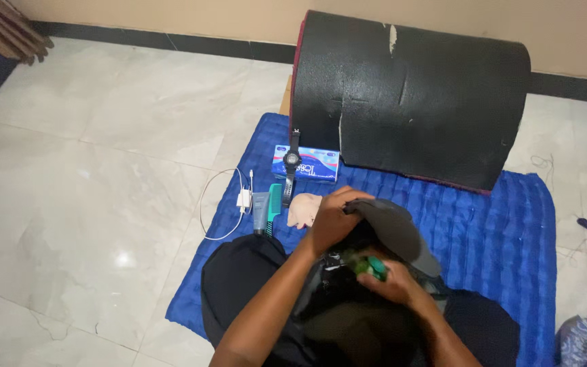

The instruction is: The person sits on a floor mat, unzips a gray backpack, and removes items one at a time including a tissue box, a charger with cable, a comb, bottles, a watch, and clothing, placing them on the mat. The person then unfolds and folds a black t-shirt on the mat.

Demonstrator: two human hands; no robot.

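A small green object (pixel 375 267) is clenched in the grip of the right hand (pixel 392 280), the fingers curled around it low over the lap; what kind of object it is cannot be told. The grey flap (pixel 395 228) of a dark bag (pixel 338 299) is grasped by the left hand (pixel 332 219), held raised just above and to the left of the right hand, with the forearm stretched forward from the lower edge. The bag's opening is seen between the two hands, and the green object is held right at it. Beyond the hands, on the blue quilted mat (pixel 497 231), a teal comb (pixel 274 204), a grey tube (pixel 260 212), a pale cloth (pixel 304 209), a white charger with cable (pixel 242 198), a wristwatch (pixel 291 163) draped over a tissue box (pixel 314 166) and a rolled black foam mat (pixel 416 95) are laid out.
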